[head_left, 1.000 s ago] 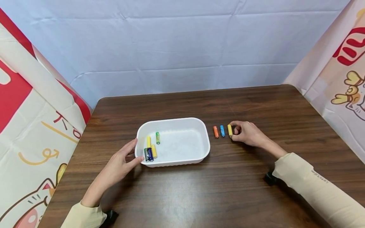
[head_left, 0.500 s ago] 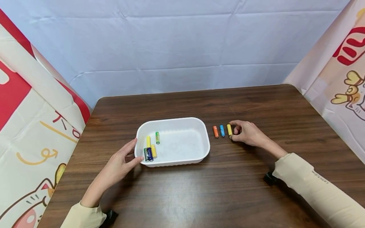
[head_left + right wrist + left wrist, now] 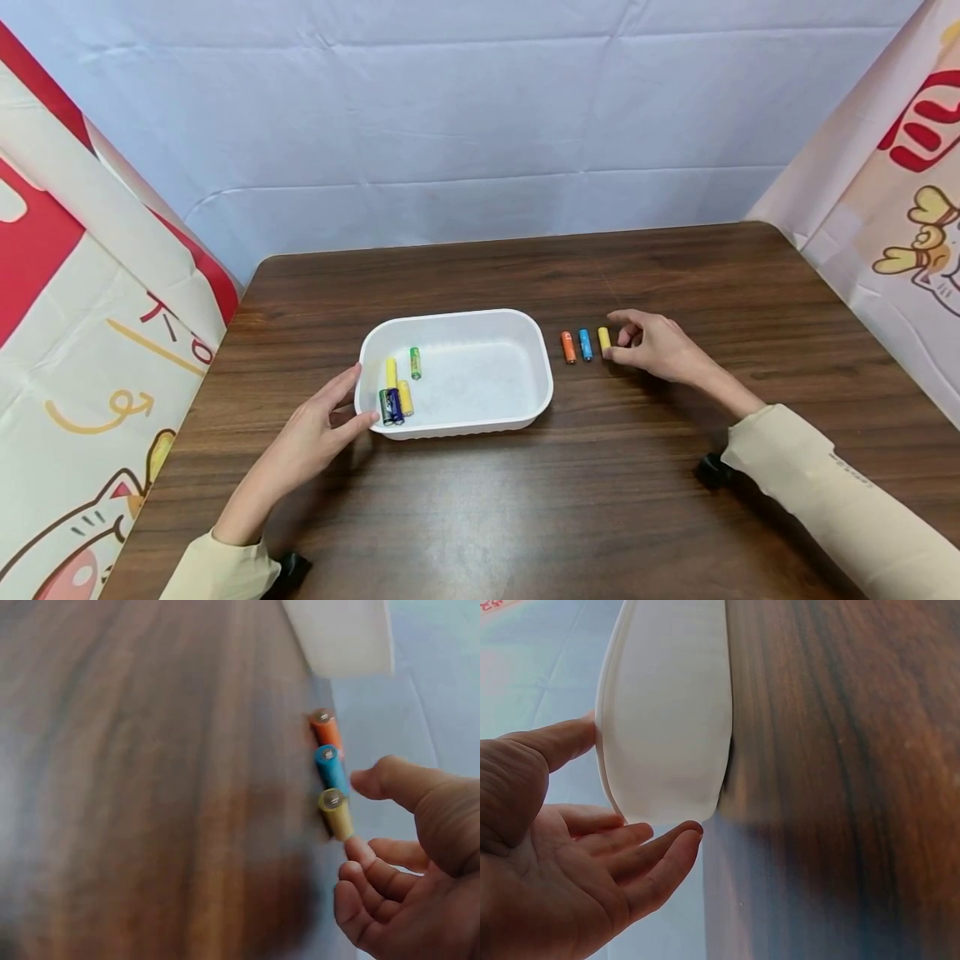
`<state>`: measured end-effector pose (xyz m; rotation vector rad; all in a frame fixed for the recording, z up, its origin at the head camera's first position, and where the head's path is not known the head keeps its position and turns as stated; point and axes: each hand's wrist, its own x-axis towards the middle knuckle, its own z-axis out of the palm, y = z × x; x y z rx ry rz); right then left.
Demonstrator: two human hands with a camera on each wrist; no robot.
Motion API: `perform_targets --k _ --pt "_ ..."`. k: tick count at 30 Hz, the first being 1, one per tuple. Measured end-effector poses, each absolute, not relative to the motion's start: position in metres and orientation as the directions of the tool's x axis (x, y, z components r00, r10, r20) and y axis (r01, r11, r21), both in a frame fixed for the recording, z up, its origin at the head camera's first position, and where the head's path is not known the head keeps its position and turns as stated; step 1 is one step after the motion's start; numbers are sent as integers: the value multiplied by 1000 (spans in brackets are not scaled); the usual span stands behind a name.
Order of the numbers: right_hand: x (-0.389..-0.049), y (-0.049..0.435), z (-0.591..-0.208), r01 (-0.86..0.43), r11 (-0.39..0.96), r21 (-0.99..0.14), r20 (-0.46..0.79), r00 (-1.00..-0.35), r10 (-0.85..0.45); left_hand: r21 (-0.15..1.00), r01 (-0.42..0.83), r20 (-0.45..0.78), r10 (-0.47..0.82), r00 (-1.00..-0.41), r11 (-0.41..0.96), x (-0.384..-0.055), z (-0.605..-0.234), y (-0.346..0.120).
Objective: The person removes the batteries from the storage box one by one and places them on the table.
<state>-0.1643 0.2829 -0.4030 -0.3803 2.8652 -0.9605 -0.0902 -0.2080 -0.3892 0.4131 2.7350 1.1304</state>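
Note:
My left hand [image 3: 313,433] rests against the left end of a white tray [image 3: 457,430], thumb at the near corner of the rim and fingertips along the end wall, as the left wrist view shows too. To the right of the tray an orange battery [image 3: 567,348], a blue battery [image 3: 585,345] and a yellow battery [image 3: 603,338] lie in a row on the table. Just right of the yellow battery is my right hand [image 3: 656,350], thumb and index finger spread apart. In the right wrist view its fingertips sit close beside the yellow battery [image 3: 337,817].
Inside the tray, a green battery [image 3: 415,363] lies apart from a cluster with two yellow ones [image 3: 406,398], a dark green one [image 3: 386,407] and a dark blue one [image 3: 395,406]. A brown wooden table [image 3: 480,517] extends around it, with a pale cloth [image 3: 480,125] behind.
My right thumb and index finger have opened from around the yellow battery, and the hand has shifted slightly right. The battery stays in the row; my left hand and the tray keep still.

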Motion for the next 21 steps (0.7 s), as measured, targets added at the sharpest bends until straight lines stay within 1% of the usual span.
perform_targets --k 5,10,16,19,21 --pt "-169 267 -380 -298 721 -626 132 -951 -278 701 220 -14 321 -947 678 -91 -391 -208" --pt "-178 225 -354 -393 637 -663 216 -915 -340 698 224 -12 323 -946 680 -91 -391 -209" --pt "-184 162 -339 -493 537 -685 237 -847 -475 701 231 -2 326 -946 675 -91 -390 -208" --pt "-189 132 -340 -513 506 -693 211 -816 -538 706 229 -1 325 -946 670 -90 -390 -208" --pt "-192 114 -344 -504 496 -707 182 -808 -561 707 223 -7 321 -947 671 -90 -390 -208"
